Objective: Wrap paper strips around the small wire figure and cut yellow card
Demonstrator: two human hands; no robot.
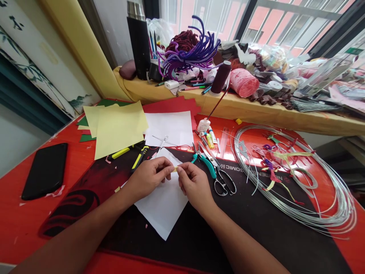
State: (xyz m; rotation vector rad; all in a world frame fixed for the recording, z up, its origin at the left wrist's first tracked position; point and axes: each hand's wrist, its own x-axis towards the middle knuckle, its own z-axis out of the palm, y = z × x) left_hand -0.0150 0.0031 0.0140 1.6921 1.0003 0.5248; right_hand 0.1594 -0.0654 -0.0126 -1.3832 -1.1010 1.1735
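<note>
Between the fingertips of both hands is a small yellow piece of paper (175, 169). My left hand (159, 171) pinches its left end, fingers curled. From the other side, my right hand (195, 182) pinches it with thumb and forefinger. Both hands are above a white sheet of paper (165, 213), turned cornerwise on the black mat (119, 228). Just right of my right hand lie teal-handled pliers (209, 165) and scissors (225, 182). Left of my left hand is a yellow-and-black utility knife (140, 158).
Yellow paper sheets (119, 129) lie at the back left, near a black phone (45, 171). A large coil of silvery wire (339, 205) rests at right. Behind stand a small white glue bottle (203, 125) and a cluttered sill with a black thermos (138, 45) and purple pipe cleaners (191, 57).
</note>
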